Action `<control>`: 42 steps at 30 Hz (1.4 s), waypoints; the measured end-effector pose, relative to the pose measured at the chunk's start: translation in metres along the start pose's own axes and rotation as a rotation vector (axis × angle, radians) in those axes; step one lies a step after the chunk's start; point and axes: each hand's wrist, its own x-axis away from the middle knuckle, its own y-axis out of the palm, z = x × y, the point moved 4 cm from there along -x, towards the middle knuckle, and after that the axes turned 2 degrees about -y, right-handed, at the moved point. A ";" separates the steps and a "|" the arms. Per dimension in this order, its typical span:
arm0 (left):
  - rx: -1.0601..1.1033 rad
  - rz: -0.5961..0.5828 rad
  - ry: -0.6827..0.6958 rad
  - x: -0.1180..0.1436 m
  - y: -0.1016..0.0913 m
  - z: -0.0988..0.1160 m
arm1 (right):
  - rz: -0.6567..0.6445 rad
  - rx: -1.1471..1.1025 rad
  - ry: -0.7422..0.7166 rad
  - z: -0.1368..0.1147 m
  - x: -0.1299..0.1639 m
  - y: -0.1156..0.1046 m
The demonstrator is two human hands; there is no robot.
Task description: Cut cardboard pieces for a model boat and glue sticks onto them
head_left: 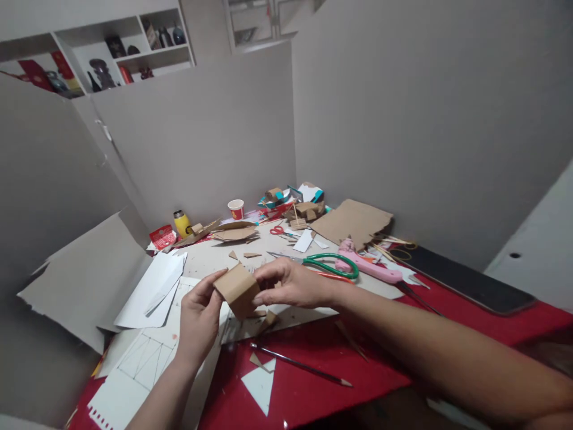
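- Fingers (213,280) of the left hand (199,319) are curled onto the left face of a small cardboard box (238,291), thumb up near its top edge; gripping it.
- Right hand (290,285) pinches the same box from the right side, fingertips closed on its right face and lower corner.
- Head view: box is held in the air just above the surface (313,358), between both hands, roughly centre frame.
- Box sits tilted, one corner down, top face sloping up to the left. Long axis runs from upper left to lower right, though the box is nearly cubic so it's a weak call.
- Whether the far side is open, cannot tell.
- Below the hands: a pale cardboard sheet (210,254) with small scraps, white paper with drawn lines (147,355) at the left.
- Pencil (299,364) lies on the red surface near the box, tip pointing right.
- Green-handled scissors (329,266) and a pink glue gun (369,269) lie just behind the right hand.
- Further back: red paper cup (236,209), yellow bottle (181,223), loose cardboard pieces.
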 end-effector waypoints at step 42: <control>-0.079 -0.358 -0.019 -0.088 0.050 -0.035 | 0.189 0.269 0.264 0.027 -0.003 -0.062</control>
